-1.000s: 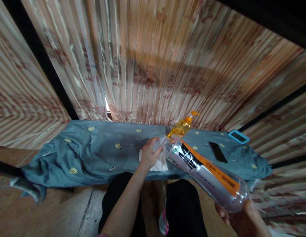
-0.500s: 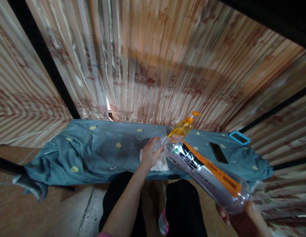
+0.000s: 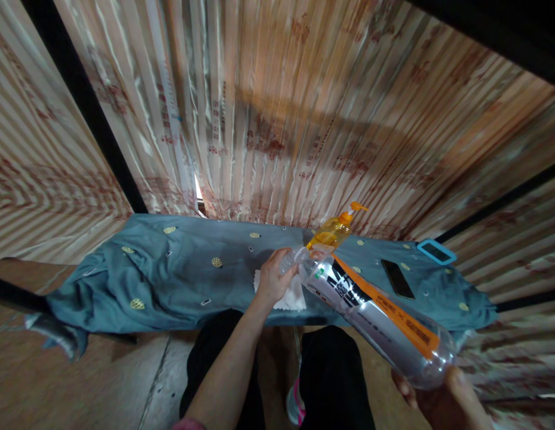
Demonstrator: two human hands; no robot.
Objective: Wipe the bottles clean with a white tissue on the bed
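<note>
A large clear plastic bottle (image 3: 376, 316) with a black, white and orange label lies tilted, neck toward the table. My right hand (image 3: 442, 397) grips its base at the lower right. My left hand (image 3: 272, 278) is closed around the bottle's neck, over a white cloth (image 3: 293, 297) lying on the blue-grey tablecloth (image 3: 169, 275). Just behind the neck stands an orange pump bottle (image 3: 331, 232).
A black phone (image 3: 397, 278) and a blue-framed device (image 3: 436, 251) lie on the right end of the table. Striped patterned curtains (image 3: 277, 113) hang close behind. My legs in black trousers (image 3: 331, 376) are under the table's front edge, above a wooden floor.
</note>
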